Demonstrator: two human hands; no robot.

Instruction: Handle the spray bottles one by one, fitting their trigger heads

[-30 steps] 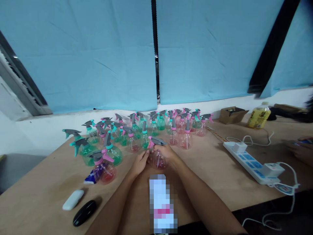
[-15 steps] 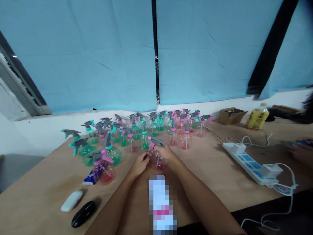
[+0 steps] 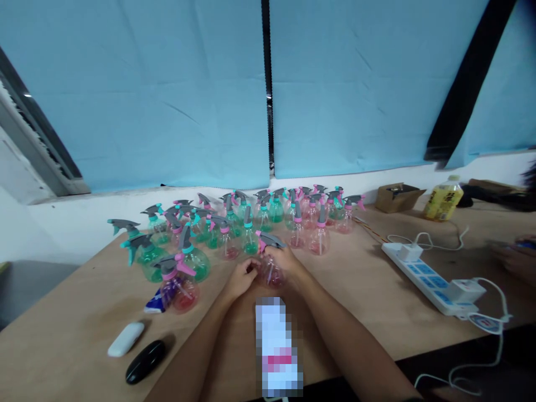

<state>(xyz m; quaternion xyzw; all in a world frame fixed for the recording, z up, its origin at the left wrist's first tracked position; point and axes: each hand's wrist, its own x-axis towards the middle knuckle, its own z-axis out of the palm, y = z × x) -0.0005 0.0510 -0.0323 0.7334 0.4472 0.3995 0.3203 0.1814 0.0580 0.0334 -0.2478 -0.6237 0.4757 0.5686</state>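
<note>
A clear pink spray bottle [image 3: 273, 274] with a grey and pink trigger head stands in front of me on the table. My right hand [image 3: 283, 259] is wrapped around it from the right, just under the spray head. At its lower left side, my left hand [image 3: 243, 276] is closed, its curled fingertips against the bottle. Part of those fingertips is hidden. Nearer to me lies a phone-like object [image 3: 277, 346], blurred out by pixelation, between my forearms.
Several green spray bottles [image 3: 195, 262] and pink spray bottles [image 3: 319, 241] crowd the table's back and left. A white case [image 3: 126, 339] and a black case [image 3: 146, 362] lie front left. Rightward are a power strip [image 3: 427, 280], cables, a cardboard box [image 3: 397, 199], a yellow bottle [image 3: 443, 201] and another person's hand [image 3: 513, 261].
The camera view has shifted very slightly. Both hands keep their places at the pink spray bottle.
</note>
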